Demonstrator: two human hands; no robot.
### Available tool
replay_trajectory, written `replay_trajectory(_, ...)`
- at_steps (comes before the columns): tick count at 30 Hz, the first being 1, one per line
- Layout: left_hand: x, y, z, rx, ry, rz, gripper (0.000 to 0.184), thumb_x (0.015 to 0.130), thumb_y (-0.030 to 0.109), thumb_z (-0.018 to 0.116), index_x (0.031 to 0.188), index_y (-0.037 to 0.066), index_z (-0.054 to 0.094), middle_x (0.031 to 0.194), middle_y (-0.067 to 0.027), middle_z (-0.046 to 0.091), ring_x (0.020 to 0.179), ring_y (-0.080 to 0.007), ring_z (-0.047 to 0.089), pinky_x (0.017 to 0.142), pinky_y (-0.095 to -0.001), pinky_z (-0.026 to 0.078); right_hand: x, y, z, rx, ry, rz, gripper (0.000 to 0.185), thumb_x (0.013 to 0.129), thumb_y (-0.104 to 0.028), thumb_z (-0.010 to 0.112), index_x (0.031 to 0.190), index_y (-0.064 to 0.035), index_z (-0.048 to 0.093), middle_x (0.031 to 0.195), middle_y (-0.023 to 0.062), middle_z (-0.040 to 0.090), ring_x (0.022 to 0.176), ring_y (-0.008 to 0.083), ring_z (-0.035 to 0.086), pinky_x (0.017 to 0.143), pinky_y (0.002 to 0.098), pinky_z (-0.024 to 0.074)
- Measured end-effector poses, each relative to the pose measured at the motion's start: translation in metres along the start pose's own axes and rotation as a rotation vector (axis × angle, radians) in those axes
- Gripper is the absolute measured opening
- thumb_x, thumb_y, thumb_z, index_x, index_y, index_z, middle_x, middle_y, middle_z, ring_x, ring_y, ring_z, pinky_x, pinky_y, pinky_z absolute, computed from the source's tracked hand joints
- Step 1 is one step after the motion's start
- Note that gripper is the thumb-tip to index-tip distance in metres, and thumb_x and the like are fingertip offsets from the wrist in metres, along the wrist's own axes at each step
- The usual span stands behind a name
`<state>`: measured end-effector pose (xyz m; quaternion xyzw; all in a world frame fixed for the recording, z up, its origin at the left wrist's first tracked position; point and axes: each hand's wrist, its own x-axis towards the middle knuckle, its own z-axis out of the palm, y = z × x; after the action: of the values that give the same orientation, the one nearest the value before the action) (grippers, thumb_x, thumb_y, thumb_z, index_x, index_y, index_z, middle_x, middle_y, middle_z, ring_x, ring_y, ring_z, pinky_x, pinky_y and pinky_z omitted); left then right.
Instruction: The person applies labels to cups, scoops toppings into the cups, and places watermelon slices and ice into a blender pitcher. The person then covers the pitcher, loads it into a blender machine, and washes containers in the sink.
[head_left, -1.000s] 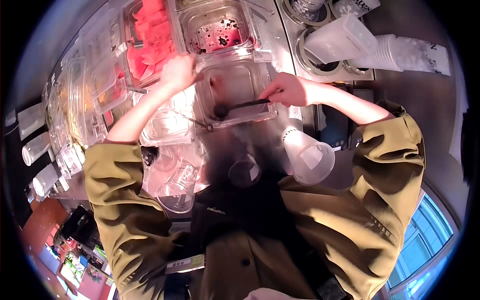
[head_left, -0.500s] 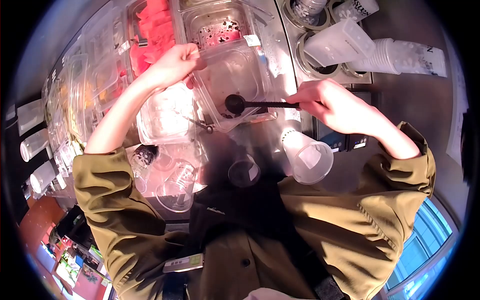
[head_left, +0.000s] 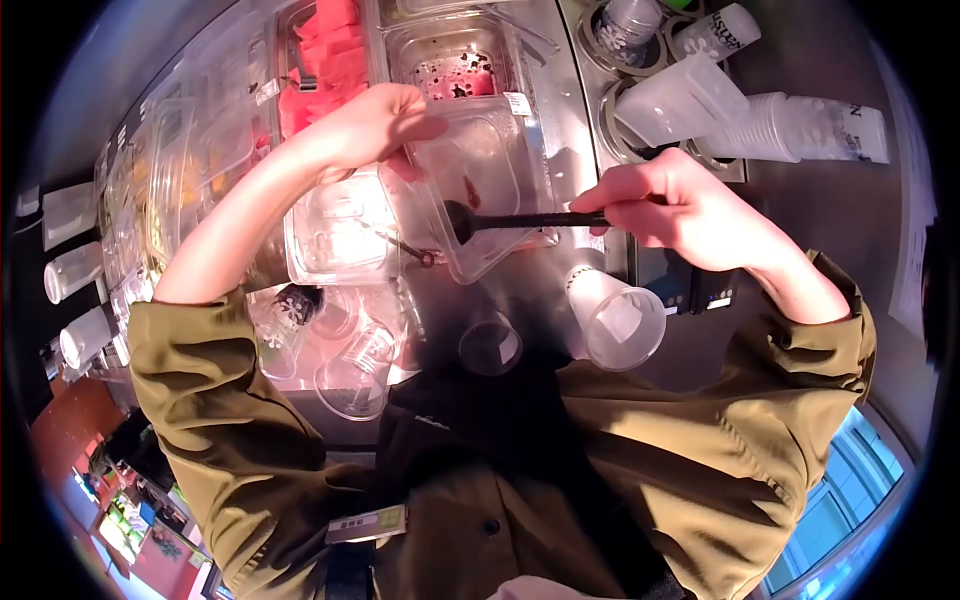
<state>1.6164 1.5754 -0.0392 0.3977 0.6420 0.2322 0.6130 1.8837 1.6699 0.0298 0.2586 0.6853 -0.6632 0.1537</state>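
My right hand is closed around the handle of a black spoon. The spoon's bowl lies at the lower left of a clear rectangular plastic container, which looks tilted. A small reddish-brown streak shows on the container. My left hand is closed at the container's left edge and seems to grip it; its fingertips are partly hidden. Behind the container, a metal pan holds dark bits in pinkish liquid. Beside my left hand, another pan holds red chunks.
A clear tub with a thin metal utensil across it sits left of the container. Nearer me are a tall plastic cup, a clear cup and several tipped cups. Stacked cups and a white tub lie at right.
My left hand has shifted slightly right, and the container's near left corner now sits lower and more tilted. The spoon's bowl has turned and moved a little left and down.
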Motion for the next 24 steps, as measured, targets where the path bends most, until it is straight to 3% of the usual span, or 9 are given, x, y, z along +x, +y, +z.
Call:
replay_trajectory(1, -0.001, 0.003, -0.001, 0.012, -0.015, -0.007, 0.026, 0.088, 0.024, 0.05, 0.07, 0.008, 0.041, 0.066, 0.0019, 0.045, 0.054, -0.007, 0.054, 0.049, -0.0215, 0.048, 0.0, 0.007, 0.0, 0.059, 0.02, -0.013, 0.022, 0.08, 0.001, 0.048, 0.097, 0.0024, 0.061, 0.063, -0.004, 0.047, 0.052, 0.0022, 0.032, 0.047, 0.0183, 0.0262)
replay_trajectory(4, 0.004, -0.001, -0.007, 0.105, -0.066, 0.039, 0.025, 0.09, 0.014, 0.04, 0.067, 0.003, 0.038, 0.07, -0.0024, 0.046, 0.066, -0.0108, 0.057, 0.05, -0.0238, 0.046, 0.007, 0.035, -0.005, 0.104, 0.02, -0.092, 0.02, 0.082, -0.002, 0.048, 0.097, 0.0037, 0.06, 0.063, -0.004, 0.046, 0.052, 0.0026, 0.03, 0.047, 0.0185, 0.0254)
replay_trajectory(7, -0.001, 0.009, -0.003, 0.165, -0.087, 0.08, 0.027, 0.09, 0.021, 0.043, 0.072, 0.001, 0.043, 0.069, -0.0022, 0.047, 0.059, -0.0093, 0.052, 0.05, -0.0235, 0.044, 0.014, 0.055, -0.003, 0.251, 0.033, -0.062, 0.02, 0.083, -0.005, 0.051, 0.098, 0.0036, 0.06, 0.062, -0.004, 0.045, 0.052, 0.0041, 0.03, 0.048, 0.0191, 0.0261)
replay_trajectory(13, -0.002, 0.019, -0.004, 0.298, -0.101, 0.054, 0.032, 0.09, 0.032, 0.043, 0.089, 0.001, 0.051, 0.071, -0.0016, 0.048, 0.063, -0.0072, 0.051, 0.052, -0.0234, 0.043, 0.017, 0.077, -0.003, 0.375, 0.078, -0.032, 0.023, 0.083, -0.011, 0.055, 0.102, 0.0013, 0.06, 0.067, -0.0024, 0.05, 0.055, 0.0057, 0.034, 0.05, 0.0191, 0.0297)
replay_trajectory(16, 0.0, 0.015, -0.008, 0.285, -0.07, 0.026, 0.031, 0.091, 0.032, 0.041, 0.093, 0.003, 0.051, 0.076, 0.0001, 0.049, 0.066, -0.0066, 0.049, 0.059, -0.0224, 0.042, 0.013, 0.077, -0.007, 0.418, 0.061, -0.069, 0.023, 0.082, -0.008, 0.053, 0.104, -0.0013, 0.06, 0.081, 0.0016, 0.059, 0.057, 0.0057, 0.035, 0.054, 0.0194, 0.033)
replay_trajectory(19, 0.005, 0.006, -0.004, 0.122, 0.024, -0.014, 0.03, 0.092, 0.031, 0.04, 0.095, 0.004, 0.051, 0.076, 0.0024, 0.049, 0.065, -0.0066, 0.044, 0.063, -0.021, 0.04, 0.01, 0.086, -0.013, 0.429, 0.106, -0.041, 0.024, 0.082, -0.007, 0.052, 0.104, -0.0014, 0.059, 0.084, 0.0027, 0.06, 0.056, 0.0061, 0.035, 0.055, 0.0193, 0.034)
replay_trajectory(22, 0.021, -0.019, -0.003, 0.029, 0.024, -0.021, 0.024, 0.094, 0.029, 0.035, 0.08, 0.012, 0.044, 0.065, 0.006, 0.041, 0.051, -0.003, 0.043, 0.048, -0.018, 0.038, 0.005, 0.083, -0.02, 0.437, 0.116, -0.051, 0.025, 0.081, -0.006, 0.052, 0.105, -0.0014, 0.059, 0.089, 0.0034, 0.06, 0.056, 0.0059, 0.034, 0.056, 0.0186, 0.0342)
replay_trajectory(24, 0.037, -0.042, -0.012, 0.058, -0.119, 0.009, 0.023, 0.094, 0.029, 0.035, 0.081, 0.012, 0.044, 0.064, 0.0054, 0.04, 0.052, -0.0044, 0.044, 0.05, -0.0196, 0.039, 0.003, 0.082, -0.023, 0.425, 0.137, -0.043, 0.025, 0.081, -0.005, 0.052, 0.105, -0.0016, 0.059, 0.091, 0.0037, 0.06, 0.056, 0.0058, 0.034, 0.056, 0.0184, 0.0342)
